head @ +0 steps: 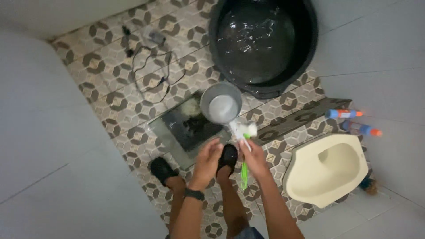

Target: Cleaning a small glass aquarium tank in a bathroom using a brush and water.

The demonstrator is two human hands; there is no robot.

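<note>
Right hand is closed around both the grey dipper's handle and a green brush; left hand hovers beside it, fingers loosely curled, holding nothing. The dipper hangs above the dark floor mat, near the black basin. Tip slowly, keeping the 2 handles firmly pinched.

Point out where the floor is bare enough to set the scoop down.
Bare tile lies left of the dark mat, below the black cord. Crowded: between black basin, scoop and squat toilet, where the bottles lie.
</note>
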